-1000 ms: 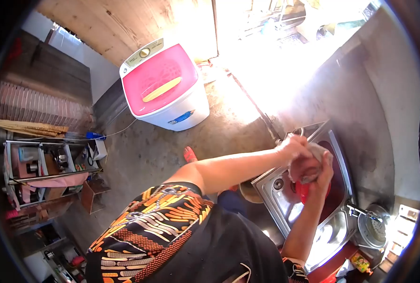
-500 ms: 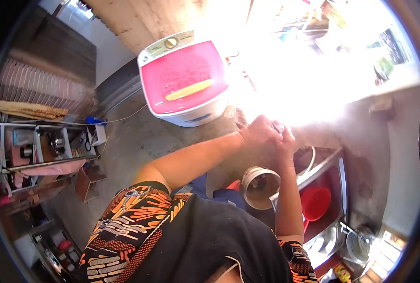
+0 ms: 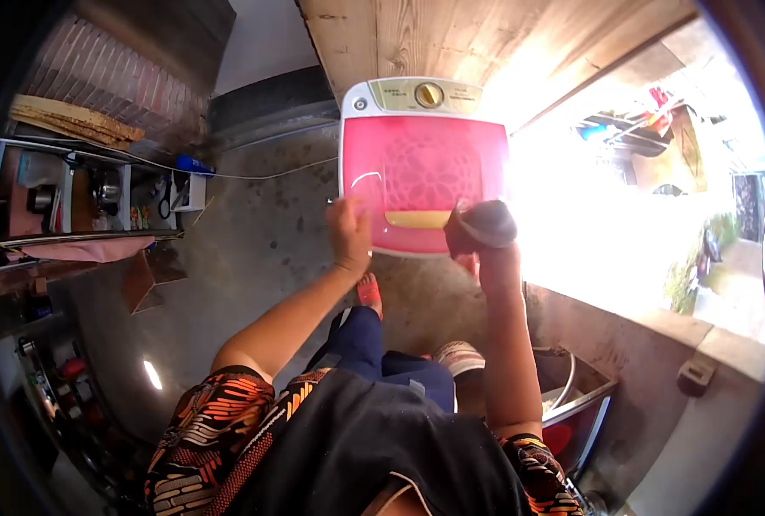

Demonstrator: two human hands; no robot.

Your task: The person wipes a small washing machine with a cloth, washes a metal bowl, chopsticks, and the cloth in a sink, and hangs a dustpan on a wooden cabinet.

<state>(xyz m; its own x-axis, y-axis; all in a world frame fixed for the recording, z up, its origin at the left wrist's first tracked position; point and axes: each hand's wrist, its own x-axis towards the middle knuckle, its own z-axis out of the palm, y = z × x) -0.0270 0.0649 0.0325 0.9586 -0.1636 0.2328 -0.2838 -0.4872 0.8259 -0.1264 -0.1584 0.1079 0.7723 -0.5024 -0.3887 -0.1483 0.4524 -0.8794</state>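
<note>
A small washing machine [image 3: 365, 185] with a pink lid and a yellow dial stands in front of me. A yellow strip-shaped piece [image 3: 408, 219] lies across the lid's front part. My left hand [image 3: 350, 236] is over the lid's front left corner, its fingers blurred and partly curled; I see nothing clear in it. At the lid's front right my right hand [image 3: 496, 262] grips a dark, bunched cloth-like bundle [image 3: 490, 222], which hides the strip's right end. The fingers round the bundle are partly hidden.
A sink [image 3: 584, 408] and a bucket [image 3: 460, 357] are at the lower right, near my legs. Shelves [image 3: 68, 193] with pots line the left side. A pale cord [image 3: 266, 176] runs from there toward the machine. Bright glare fills the right opening.
The view has turned from the sink toward the washing machine. My hands, together around the bundle before, are now apart; the bundle is in my right hand, over the lid.
</note>
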